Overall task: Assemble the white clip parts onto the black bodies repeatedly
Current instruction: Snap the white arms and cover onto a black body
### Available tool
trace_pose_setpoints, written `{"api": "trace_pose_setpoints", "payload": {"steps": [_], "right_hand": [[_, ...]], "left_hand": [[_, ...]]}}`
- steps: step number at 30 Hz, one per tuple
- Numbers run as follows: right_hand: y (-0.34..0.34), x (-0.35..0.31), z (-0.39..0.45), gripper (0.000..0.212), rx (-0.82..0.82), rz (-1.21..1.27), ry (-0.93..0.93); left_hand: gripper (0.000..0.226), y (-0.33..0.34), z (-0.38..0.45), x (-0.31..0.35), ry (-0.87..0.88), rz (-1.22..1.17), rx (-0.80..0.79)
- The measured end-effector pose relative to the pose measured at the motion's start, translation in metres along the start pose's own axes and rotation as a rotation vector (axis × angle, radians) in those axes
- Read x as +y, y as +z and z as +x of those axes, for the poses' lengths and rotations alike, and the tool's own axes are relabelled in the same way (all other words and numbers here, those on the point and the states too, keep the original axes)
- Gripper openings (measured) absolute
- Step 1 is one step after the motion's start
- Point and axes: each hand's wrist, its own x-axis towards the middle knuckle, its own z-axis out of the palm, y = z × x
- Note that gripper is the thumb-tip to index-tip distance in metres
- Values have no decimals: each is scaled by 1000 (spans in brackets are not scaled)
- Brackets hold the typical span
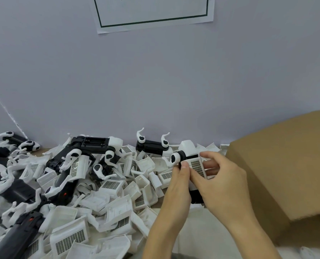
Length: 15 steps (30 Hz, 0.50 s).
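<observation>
heap of clip parts (pixel 107 186) left of my hands | bodies (pixel 92 144) on and behind the heap, by the wall (pixel 155 81) | cardboard box (pixel 278 165) right | my 2 hands between heap and box

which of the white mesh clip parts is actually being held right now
The white clip part pinched between both hands, left hand and right hand, against a black body. All the other clip parts lie loose in the pile.

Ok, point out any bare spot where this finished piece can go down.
One pale bare strip of table lies near the front edge, between the heap of white clip parts and the cardboard box, under both wrists. The box's flat top is bare too. Everything left of the left hand is crowded.
</observation>
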Motion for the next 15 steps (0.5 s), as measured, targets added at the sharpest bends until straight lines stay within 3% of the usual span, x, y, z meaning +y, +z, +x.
{"api": "trace_pose_setpoints", "payload": {"steps": [3,7,11,15], "right_hand": [[4,-1,-2,31,-5,-10,-10],[-3,0,1,26,-157,73,-17],[-11,6,5,16,-176,149,56],[-17,4,5,26,-339,276,193]], "left_hand": [[63,-1,-1,3,10,-34,33],[65,-7,2,4,10,-125,89],[42,-5,2,3,13,-107,61],[32,-3,1,2,21,-104,51]]}}
